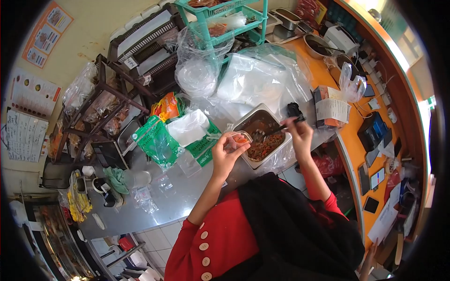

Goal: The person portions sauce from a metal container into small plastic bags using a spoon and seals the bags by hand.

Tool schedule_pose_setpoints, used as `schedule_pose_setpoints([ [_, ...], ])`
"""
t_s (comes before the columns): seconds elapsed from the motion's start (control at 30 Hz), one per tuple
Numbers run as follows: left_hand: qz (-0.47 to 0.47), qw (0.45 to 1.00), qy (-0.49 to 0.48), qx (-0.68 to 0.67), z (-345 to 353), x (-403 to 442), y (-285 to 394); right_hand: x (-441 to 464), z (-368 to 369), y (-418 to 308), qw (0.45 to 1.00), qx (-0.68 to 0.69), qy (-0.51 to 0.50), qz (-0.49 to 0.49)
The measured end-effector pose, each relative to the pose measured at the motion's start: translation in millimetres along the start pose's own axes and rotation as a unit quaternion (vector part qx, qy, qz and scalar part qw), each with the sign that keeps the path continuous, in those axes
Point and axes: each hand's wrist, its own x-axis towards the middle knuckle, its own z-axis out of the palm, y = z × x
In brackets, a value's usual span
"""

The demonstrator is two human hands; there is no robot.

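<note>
My left hand is closed around a small clear plastic bag with some red-orange food in it. My right hand grips a dark-handled spoon, its head close to the mouth of the bag. Both hands are above or beside a deep rectangular metal pan. Inside the pan lies a chunky brown-red food mix with green and red bits. Just beyond my right hand is a black object whose kind I cannot make out.
Green packs and a white stack of bags lie left of the pan on the steel table. Large clear plastic sheets lie behind it. A printed box stands right, before an orange counter. Teal racks rise behind.
</note>
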Motion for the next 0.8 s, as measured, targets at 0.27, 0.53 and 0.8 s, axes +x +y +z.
schedule_pose_setpoints([
  [0.27,0.087,0.985,0.066,0.134,-18.6,-12.7,26.2,-22.9,54.7,-57.8,0.898,-0.393,0.078,-0.184],
  [0.53,0.078,0.982,0.058,0.16,-57.3,-36.8,36.7,-41.7,118.5,-113.7,0.881,-0.307,-0.234,-0.274],
  [0.8,0.041,0.98,0.078,0.181,-108.8,-66.2,52.8,-60.5,175.6,-121.8,0.827,-0.346,-0.251,-0.365],
])
